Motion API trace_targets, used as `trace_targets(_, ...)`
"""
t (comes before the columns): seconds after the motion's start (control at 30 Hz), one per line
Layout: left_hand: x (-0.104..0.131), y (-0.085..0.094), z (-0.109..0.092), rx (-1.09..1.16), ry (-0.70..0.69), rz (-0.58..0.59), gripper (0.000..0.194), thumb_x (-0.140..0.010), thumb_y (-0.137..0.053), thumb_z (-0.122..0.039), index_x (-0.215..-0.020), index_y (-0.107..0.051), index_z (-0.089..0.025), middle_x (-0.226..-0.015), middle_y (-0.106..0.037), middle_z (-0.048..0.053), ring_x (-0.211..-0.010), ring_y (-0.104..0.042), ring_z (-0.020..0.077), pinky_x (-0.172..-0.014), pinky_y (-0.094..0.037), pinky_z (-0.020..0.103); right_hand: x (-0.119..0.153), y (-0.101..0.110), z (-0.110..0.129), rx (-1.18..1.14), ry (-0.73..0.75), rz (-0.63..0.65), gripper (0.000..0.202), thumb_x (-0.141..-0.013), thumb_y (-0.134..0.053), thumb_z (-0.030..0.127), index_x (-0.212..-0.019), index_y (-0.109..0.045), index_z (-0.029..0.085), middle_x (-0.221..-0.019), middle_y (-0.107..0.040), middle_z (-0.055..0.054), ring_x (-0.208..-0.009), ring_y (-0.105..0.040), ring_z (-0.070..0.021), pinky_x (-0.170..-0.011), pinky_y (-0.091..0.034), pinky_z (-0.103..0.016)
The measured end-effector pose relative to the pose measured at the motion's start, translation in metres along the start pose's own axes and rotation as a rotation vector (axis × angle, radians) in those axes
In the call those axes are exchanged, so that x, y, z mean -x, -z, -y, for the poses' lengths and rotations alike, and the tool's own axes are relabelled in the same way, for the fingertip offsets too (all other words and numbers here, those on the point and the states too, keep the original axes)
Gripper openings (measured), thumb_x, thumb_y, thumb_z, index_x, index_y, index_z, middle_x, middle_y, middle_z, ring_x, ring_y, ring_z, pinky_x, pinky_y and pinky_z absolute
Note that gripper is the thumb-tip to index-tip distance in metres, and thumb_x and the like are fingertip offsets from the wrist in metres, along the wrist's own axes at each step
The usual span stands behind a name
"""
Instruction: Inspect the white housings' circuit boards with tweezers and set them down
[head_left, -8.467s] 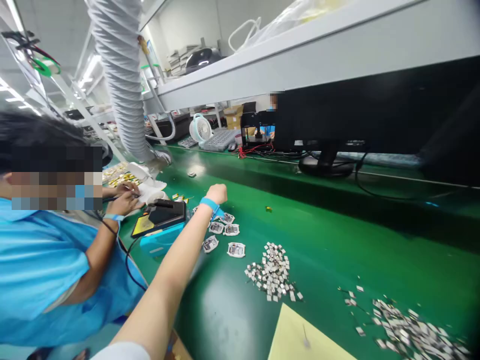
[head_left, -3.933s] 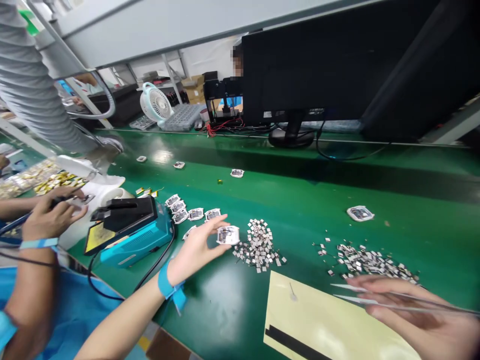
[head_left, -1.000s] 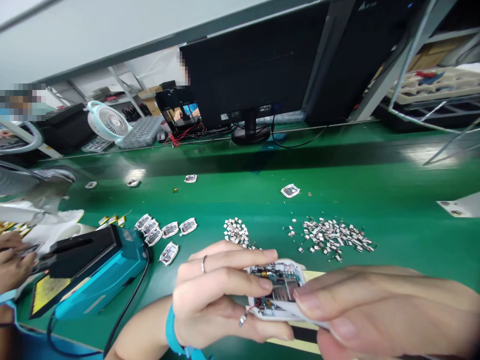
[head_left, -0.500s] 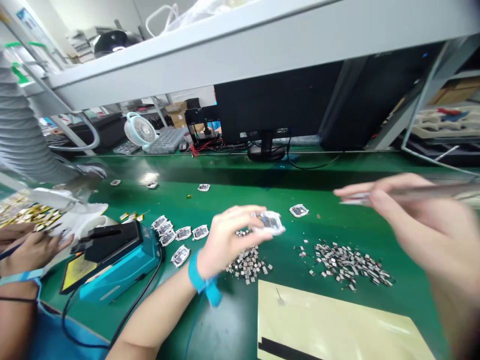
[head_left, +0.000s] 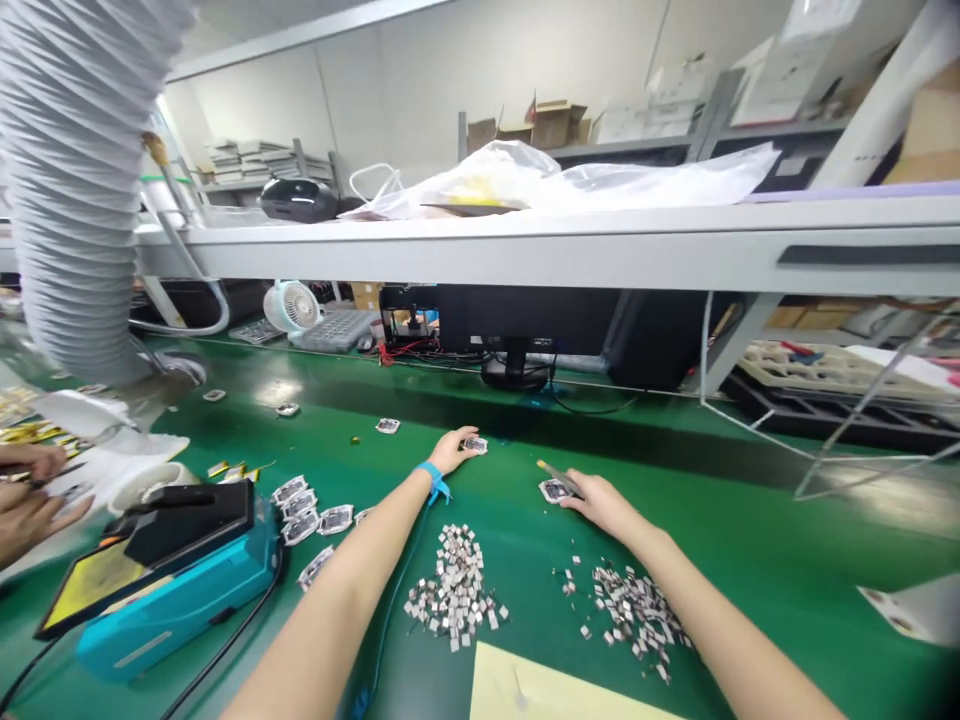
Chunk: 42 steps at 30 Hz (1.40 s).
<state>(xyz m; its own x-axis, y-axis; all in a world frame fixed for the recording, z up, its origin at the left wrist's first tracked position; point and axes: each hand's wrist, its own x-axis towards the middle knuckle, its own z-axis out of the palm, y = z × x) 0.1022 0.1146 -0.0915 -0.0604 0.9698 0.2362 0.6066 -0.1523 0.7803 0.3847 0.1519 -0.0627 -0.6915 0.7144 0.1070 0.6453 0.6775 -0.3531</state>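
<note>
My left hand [head_left: 452,452], with a blue wrist strap, reaches out over the green bench. Its fingers are closed on a small white-framed circuit part [head_left: 476,445]. To the right, my right hand [head_left: 602,503] is closed around slim metal tweezers [head_left: 564,480] that point left. Below the tweezers lies a second white-framed part [head_left: 553,491], which the right fingertips touch or nearly touch; I cannot tell which. Nearer to me lie a pile of small silvery parts [head_left: 457,580] between my forearms and another pile [head_left: 634,605] partly behind my right forearm.
Several white-framed parts [head_left: 300,526] lie left of my left arm, beside a blue-and-black bench device [head_left: 187,590]. A co-worker's hands [head_left: 34,500] are at far left. A monitor [head_left: 525,325] stands under the shelf [head_left: 480,255]. A yellow sheet [head_left: 540,690] lies in front.
The view has tilted up. My left hand has carried its circuit part farther away over the bench. My right hand has come down to the bench by the other white-framed part.
</note>
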Motion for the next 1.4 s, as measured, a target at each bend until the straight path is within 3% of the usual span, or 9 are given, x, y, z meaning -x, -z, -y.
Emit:
trace_targets(0.33,-0.018,-0.021,-0.009,0.097,0.107,0.062,0.029,-0.083,-0.049,-0.025,-0.11,-0.048,-0.014,-0.108,-0.054,0.008,-0.092,-0.056,0.0186,-0.078,-0.047,0.039,-0.002,-0.005,0.004,0.078,-0.048,-0.119,0.026,-0.062,-0.067,0.026,-0.059,-0.041,0.022,-0.053,-0.059,-0.002,-0.052,-0.06,-0.0236,-0.043,-0.034,-0.024)
trace_targets(0.5,-0.015,-0.005,-0.044,0.166,0.1,0.07,0.046,-0.075,-0.059,-0.014,-0.118,-0.044,-0.012,-0.125,-0.044,0.014,-0.11,-0.047,0.0258,-0.09,-0.04,0.046,0.003,0.012,0.02,0.024,-0.065,-0.213,0.032,-0.063,-0.065,0.033,-0.057,-0.035,0.023,-0.054,-0.061,-0.003,-0.051,-0.06,-0.0246,-0.041,-0.036,-0.025)
trace_targets(0.6,0.006,0.018,-0.088,0.223,0.02,0.108,0.059,-0.068,-0.063,-0.005,-0.122,-0.041,-0.012,-0.131,-0.038,0.017,-0.119,-0.039,0.0278,-0.098,-0.033,0.044,0.013,0.036,0.045,-0.016,-0.068,-0.27,0.028,-0.068,-0.062,0.038,-0.064,-0.038,0.023,-0.071,-0.066,-0.006,-0.057,-0.062,-0.0243,-0.046,-0.041,-0.028)
trace_targets(0.67,0.031,0.031,-0.123,0.275,-0.061,0.204,0.064,-0.065,-0.066,-0.008,-0.123,-0.042,-0.018,-0.128,-0.045,0.012,-0.115,-0.045,0.0248,-0.095,-0.039,0.039,0.026,0.053,0.07,-0.049,-0.04,-0.322,0.027,-0.069,-0.061,0.039,-0.068,-0.039,0.023,-0.083,-0.067,-0.006,-0.065,-0.063,-0.0232,-0.052,-0.044,-0.029)
trace_targets(0.73,0.061,0.04,-0.153,0.345,-0.192,0.311,0.065,-0.062,-0.07,-0.014,-0.122,-0.044,-0.022,-0.129,-0.044,0.009,-0.114,-0.046,0.0244,-0.093,-0.042,0.037,0.041,0.067,0.098,-0.145,0.095,-0.423,0.028,-0.07,-0.063,0.033,-0.068,-0.037,0.023,-0.086,-0.067,-0.005,-0.066,-0.063,-0.0218,-0.053,-0.044,-0.028)
trace_targets(0.83,0.098,0.043,-0.18,0.353,-0.275,0.207,0.053,-0.064,-0.07,-0.019,-0.114,-0.053,-0.022,-0.121,-0.052,0.007,-0.11,-0.05,0.0227,-0.09,-0.046,0.035,0.063,0.078,0.13,-0.222,0.248,-0.456,0.034,-0.076,-0.059,0.029,-0.063,-0.028,0.023,-0.091,-0.065,-0.004,-0.071,-0.061,-0.0198,-0.052,-0.042,-0.027)
trace_targets(1.0,0.127,0.04,-0.192,0.368,-0.302,0.066,0.049,-0.056,-0.075,-0.018,-0.102,-0.061,-0.021,-0.103,-0.063,0.006,-0.096,-0.058,0.0204,-0.081,-0.052,0.031,0.088,0.082,0.147,-0.391,0.385,-0.388,0.037,-0.079,-0.057,0.023,-0.061,-0.024,0.022,-0.095,-0.062,-0.004,-0.08,-0.056,-0.018,-0.06,-0.041,-0.028)
trace_targets(1.2,0.151,0.046,-0.207,0.372,-0.271,-0.007,0.052,-0.06,-0.072,-0.01,-0.108,-0.056,-0.024,-0.103,-0.063,0.005,-0.097,-0.059,0.0214,-0.077,-0.054,0.027,0.115,0.099,0.153,-0.889,0.267,-0.604,0.038,-0.087,-0.036,0.036,-0.053,-0.033,0.019,-0.076,-0.051,-0.004,-0.074,-0.046,-0.0201,-0.057,-0.037,-0.031)
trace_targets(1.4,0.165,0.044,-0.215,0.339,-0.314,-0.014,0.059,-0.059,-0.072,-0.006,-0.111,-0.053,-0.028,-0.104,-0.062,0.003,-0.096,-0.059,0.021,-0.077,-0.054,0.027,0.133,0.101,0.158,-1.166,0.29,-0.249,0.028,-0.082,-0.041,0.048,-0.07,-0.045,0.022,-0.079,-0.05,-0.003,-0.065,-0.047,-0.0164,-0.055,-0.043,-0.029)
